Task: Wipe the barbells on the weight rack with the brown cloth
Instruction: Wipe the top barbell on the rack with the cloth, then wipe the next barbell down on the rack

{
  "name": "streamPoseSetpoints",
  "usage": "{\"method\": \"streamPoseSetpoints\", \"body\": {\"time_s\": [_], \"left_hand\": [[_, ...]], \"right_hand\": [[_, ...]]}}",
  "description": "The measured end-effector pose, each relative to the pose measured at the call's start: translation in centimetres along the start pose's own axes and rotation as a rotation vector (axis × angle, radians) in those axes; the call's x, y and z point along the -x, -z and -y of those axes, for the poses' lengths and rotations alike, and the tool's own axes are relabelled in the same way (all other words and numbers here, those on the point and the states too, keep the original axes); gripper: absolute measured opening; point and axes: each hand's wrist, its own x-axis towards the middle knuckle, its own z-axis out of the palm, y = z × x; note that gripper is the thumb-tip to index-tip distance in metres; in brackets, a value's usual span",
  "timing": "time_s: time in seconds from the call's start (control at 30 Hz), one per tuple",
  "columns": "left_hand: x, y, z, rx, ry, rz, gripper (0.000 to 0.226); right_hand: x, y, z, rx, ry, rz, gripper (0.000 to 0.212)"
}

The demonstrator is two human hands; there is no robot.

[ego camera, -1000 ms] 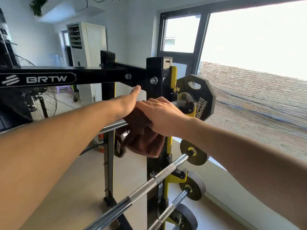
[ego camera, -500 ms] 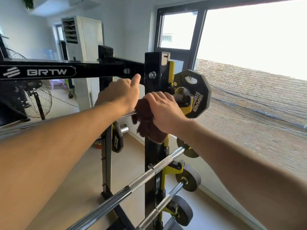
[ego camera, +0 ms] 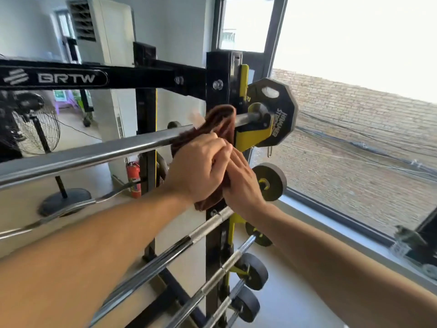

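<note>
Brown cloth [ego camera: 218, 124] looped over top barbell [ego camera: 94, 153]
L hand [ego camera: 196, 171] grips cloth's hanging end; R hand [ego camera: 241, 183] flat vs it, fingers straight.

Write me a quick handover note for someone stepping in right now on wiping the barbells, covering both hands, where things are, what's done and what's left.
Left hand: grips the lower part of the brown cloth, fingers curled round it.
Right hand: fingers fairly straight, pressed against the cloth beside the left hand.
Cloth: looped over the top barbell, close to the rack upright and the yellow hook.
Done: cannot tell how much of the top bar is wiped.
Left: probably the rest of the top bar leftward, then the lower barbells, which the cloth is not touching now.
</note>
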Motion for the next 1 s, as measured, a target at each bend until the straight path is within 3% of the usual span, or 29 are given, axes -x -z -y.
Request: {"method": "streamPoseSetpoints", "body": {"time_s": [0.07,0.13,0.2,0.27,0.47,0.53,0.63,0.8,0.87,1.0], "left_hand": [[2.1,-1.1,0.1,0.057,0.189,0.081,0.028],[3.9,-2.3,0.8,0.073,0.493,0.294,0.026],[5.4,-3.3,2.0,0.089,0.760,0.460,0.018],[6.2,-4.3,2.5,0.165,0.973,0.526,0.027],[7.0,-7.8,-0.5,0.905,1.436,0.987,0.069],[7.5,-10.2,-0.4,0.988,1.465,0.924,0.069],[7.2,-13.7,-0.8,0.898,1.372,0.731,0.050],[4.4,-19.1,-1.6,0.893,1.423,0.420,0.023],[3.0,-21.5,-1.4,0.724,1.369,0.342,0.019],[0.5,-24.0,-0.4,0.274,1.104,0.283,0.009]], "right_hand": [[2.1,0.2,-0.6,-0.016,-0.113,0.043,0.061],[4.1,0.5,-0.8,-0.093,-0.279,0.081,0.055],[5.9,0.3,-0.9,-0.232,-0.458,0.093,0.049],[7.3,0.2,-1.0,-0.409,-0.660,0.056,0.052],[10.4,1.6,-1.6,-0.722,-0.809,-0.028,0.041],[11.2,2.3,-3.1,-0.807,-0.842,-0.051,0.046],[12.4,3.2,-6.9,-0.796,-0.901,-0.022,0.044],[13.6,3.7,-14.1,-0.649,-1.055,0.317,0.059],[14.1,4.7,-16.3,-0.621,-1.049,0.484,0.065],[14.0,6.0,-19.7,-0.371,-0.895,0.773,0.102]]}}
